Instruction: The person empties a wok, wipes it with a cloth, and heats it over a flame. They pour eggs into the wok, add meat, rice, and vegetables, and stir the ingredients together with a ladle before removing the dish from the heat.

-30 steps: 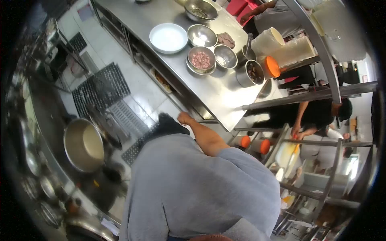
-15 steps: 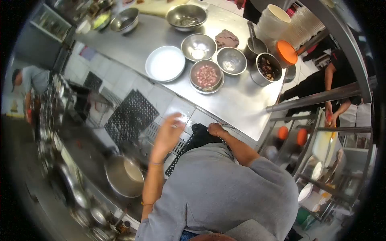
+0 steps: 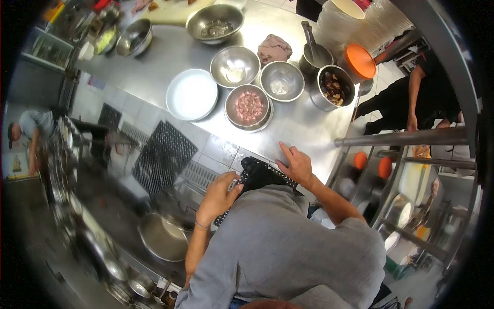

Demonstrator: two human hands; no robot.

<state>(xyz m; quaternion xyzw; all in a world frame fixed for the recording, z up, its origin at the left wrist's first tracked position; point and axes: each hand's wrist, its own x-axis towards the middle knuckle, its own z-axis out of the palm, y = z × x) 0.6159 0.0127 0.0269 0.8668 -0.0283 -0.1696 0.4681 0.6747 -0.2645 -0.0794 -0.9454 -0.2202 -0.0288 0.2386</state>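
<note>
My right hand [image 3: 297,166] is over the near edge of the steel table, fingers apart and nothing in it. My left hand [image 3: 218,198] hangs low in front of my body, open and empty, with its thumb apart from the fingers. Beyond my right hand stands a steel bowl [image 3: 230,114] of diced pink meat [image 3: 249,106], set on another metal dish. A wide white basin [image 3: 191,96] is to its left. Two steel bowls [image 3: 235,61] [image 3: 282,82] stand just behind it. A steel pot [image 3: 323,101] holding dark brown pieces is to the right.
A crumpled cloth [image 3: 274,49] and a large bowl [image 3: 215,23] lie farther back. An orange container [image 3: 360,61] stands near the right corner. A metal shelf rail [image 3: 406,139] runs on my right. A large pot [image 3: 163,238] sits at left. People work at both sides.
My left hand has come down from its raised position toward my body. My right hand has left my waist and reached forward, opening over the table edge. The view has shifted slightly.
</note>
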